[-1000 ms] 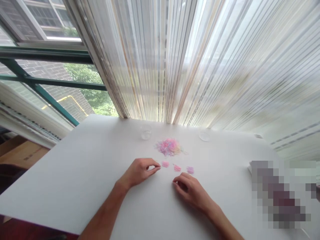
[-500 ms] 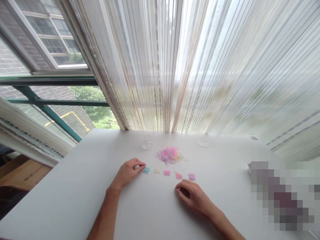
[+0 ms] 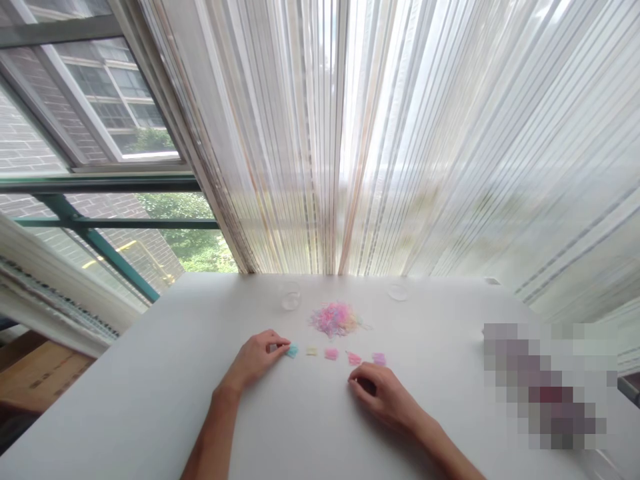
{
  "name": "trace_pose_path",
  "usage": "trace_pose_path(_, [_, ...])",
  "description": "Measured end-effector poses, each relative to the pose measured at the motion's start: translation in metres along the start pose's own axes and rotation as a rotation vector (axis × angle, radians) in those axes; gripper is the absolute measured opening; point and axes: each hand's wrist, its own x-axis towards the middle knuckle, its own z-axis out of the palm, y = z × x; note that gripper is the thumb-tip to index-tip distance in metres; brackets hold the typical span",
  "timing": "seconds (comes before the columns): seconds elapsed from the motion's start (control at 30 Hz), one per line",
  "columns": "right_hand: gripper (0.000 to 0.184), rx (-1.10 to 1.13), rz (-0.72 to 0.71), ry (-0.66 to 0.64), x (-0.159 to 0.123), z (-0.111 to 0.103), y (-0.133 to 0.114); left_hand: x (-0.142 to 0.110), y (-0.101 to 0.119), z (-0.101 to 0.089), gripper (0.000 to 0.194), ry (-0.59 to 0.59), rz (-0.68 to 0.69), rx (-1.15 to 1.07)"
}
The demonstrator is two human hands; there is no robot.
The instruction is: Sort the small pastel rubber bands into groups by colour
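My left hand (image 3: pixel 263 353) is at the left end of a row of small coloured bunches, its thumb and forefinger pinched at the edge of the blue bunch (image 3: pixel 293 351). Whatever those fingertips hold is too small to make out. Rightward lie a yellow bunch (image 3: pixel 311 351), a pink bunch (image 3: pixel 331 354), a deeper pink bunch (image 3: pixel 354 359) and a purple bunch (image 3: pixel 379 359). They look like tiny elastic bands. My right hand (image 3: pixel 383 390) rests just below the last two, fingers curled in, with nothing visible in them. Behind the row is a mixed pastel pile of bands (image 3: pixel 335 319).
A clear round container (image 3: pixel 291 299) stands behind the pile to the left, and a clear shallow dish or lid (image 3: pixel 399 292) to the right. The white table (image 3: pixel 150 400) ends at a striped curtain (image 3: pixel 300 167). A blurred-out object (image 3: pixel 545 387) lies at the right.
The camera view has shifted, so the table and everything on it sit slightly lower and further left. Both hands keep nearly the same poses beside the row.
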Motion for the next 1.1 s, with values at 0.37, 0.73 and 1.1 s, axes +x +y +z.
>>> trace_pose_path(0.37, [0.019,0.01,0.005,0.024,0.0,0.001,0.0,-0.001,0.001,0.0,0.041,0.087,0.023,0.015])
trace_pose_path(0.73, [0.02,-0.021,-0.084,0.061,-0.001,0.007,0.004,0.02,0.03,0.006,0.044,0.182,0.132,0.004])
trace_pose_path(1.1, [0.017,-0.191,-0.19,0.129,-0.004,0.015,0.004,0.082,0.091,0.021,0.032,-0.118,0.251,0.163])
